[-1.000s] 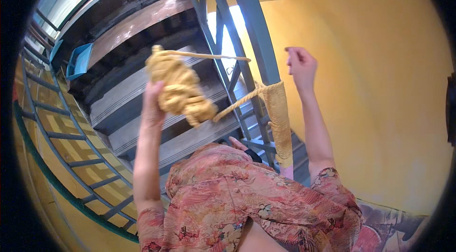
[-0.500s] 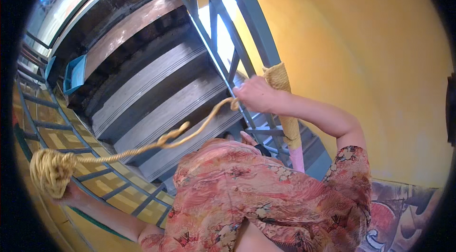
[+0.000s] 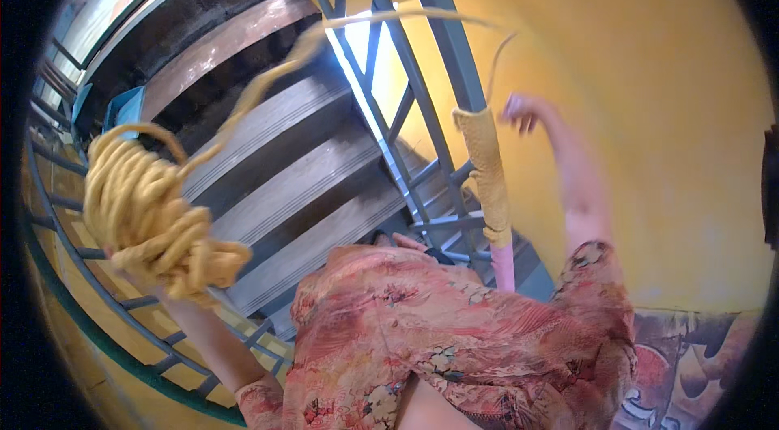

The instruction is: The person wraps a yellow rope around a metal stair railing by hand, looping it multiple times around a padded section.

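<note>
My left hand [image 3: 126, 262], mostly hidden, is closed behind a thick bundle of yellow rope [image 3: 150, 203] on the left side. From the bundle, a loose length of rope [image 3: 258, 91] arcs through the air across the stair railing [image 3: 445, 32]. Its thinner far part bends down beside the top of a yellow rope wrapping [image 3: 480, 142] round the handrail. On the wall side of the rail, my right hand [image 3: 523, 112] is raised with its fingers loosely bent and apart, holding nothing that I can see. Motion blurs both hands a little.
Stone stairs [image 3: 276, 138] lie beyond the railing, with a blue dustpan-like tray [image 3: 126, 113] at their left. Another curved railing [image 3: 89, 255] runs along the far left. A yellow wall [image 3: 649, 122] stands to the right. Pink wrapping [image 3: 503, 268] covers the rail's lower part.
My right hand has let go of the rope and swung right, past the rail. The rope has flown up and over the railing. My left hand has lifted the bundle up and nearer.
</note>
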The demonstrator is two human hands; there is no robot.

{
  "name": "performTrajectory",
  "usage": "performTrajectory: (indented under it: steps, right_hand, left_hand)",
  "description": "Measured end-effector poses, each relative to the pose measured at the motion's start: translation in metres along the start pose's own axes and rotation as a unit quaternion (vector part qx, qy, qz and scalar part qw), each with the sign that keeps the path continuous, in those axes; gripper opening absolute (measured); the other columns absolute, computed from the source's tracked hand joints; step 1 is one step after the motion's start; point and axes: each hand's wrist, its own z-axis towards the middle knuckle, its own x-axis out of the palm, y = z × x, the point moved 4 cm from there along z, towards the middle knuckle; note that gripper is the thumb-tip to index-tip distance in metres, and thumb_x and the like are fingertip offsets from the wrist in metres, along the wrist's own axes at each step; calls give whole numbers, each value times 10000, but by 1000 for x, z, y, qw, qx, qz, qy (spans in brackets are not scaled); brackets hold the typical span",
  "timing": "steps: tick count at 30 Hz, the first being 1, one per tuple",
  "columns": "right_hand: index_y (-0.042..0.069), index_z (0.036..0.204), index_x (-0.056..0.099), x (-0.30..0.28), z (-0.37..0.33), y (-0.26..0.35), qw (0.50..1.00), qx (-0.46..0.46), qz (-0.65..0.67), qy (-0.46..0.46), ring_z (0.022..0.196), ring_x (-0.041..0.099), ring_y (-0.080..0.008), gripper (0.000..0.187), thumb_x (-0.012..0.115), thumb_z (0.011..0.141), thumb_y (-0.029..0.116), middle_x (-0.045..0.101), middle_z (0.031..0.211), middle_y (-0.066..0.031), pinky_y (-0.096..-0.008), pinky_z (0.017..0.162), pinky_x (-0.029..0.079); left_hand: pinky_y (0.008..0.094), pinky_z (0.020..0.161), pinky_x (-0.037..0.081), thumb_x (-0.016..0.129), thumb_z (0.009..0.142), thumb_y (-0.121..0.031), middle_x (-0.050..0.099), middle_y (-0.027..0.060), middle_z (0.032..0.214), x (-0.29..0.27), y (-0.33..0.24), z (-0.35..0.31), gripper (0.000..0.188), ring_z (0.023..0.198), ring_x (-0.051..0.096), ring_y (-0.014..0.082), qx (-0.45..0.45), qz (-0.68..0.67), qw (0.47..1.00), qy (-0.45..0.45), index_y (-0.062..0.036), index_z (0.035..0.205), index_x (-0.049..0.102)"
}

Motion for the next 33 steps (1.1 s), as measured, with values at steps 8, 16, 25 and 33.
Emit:
performTrajectory:
  steps: [8, 16, 25, 33]
  right_hand:
    - [23, 1049, 623, 10, -119, 74, 758, -356, 415, -355, 660, 616, -150, 401, 633, 884, 388, 651, 806, -69, -302, 600, 511]
    - [63, 1484, 183, 106, -178, 167, 648, -418, 628, 105, 1328, 392, -281, 1210, 574, 625, 820, 325, 1484, -134, -442, 1091, 364]
    - [33, 1437, 274, 83, -197, 126, 616, -475, 629, -21, 1212, 508, -266, 880, 627, 822, 555, 444, 1386, -134, -423, 965, 481]
    - [-7, 1305, 409, -51, -177, -53, 442, -460, 676, -368, 978, 628, -268, 531, 598, 907, 290, 547, 1239, -182, -348, 694, 577]
  left_hand:
    - [429, 1028, 445, 637, 797, -446, 465, 185, 1358, 219, -6, -49, 820, 1233, 503, 305, -308, -253, 858, 324, -3, 1407, 315]
    - [348, 1011, 431, 783, 658, -173, 517, 133, 1257, 335, -1, -92, 869, 1177, 518, 215, -233, -266, 807, 473, 13, 1373, 325]
    - [391, 1071, 363, 861, 630, -245, 400, 147, 1396, 381, -32, -105, 1091, 1302, 406, 249, -58, -220, 819, 527, -1, 1459, 195]
    - [325, 839, 517, 566, 939, -291, 651, 156, 1076, 369, 20, -43, 404, 1010, 627, 211, -130, -41, 880, 455, -6, 1226, 561]
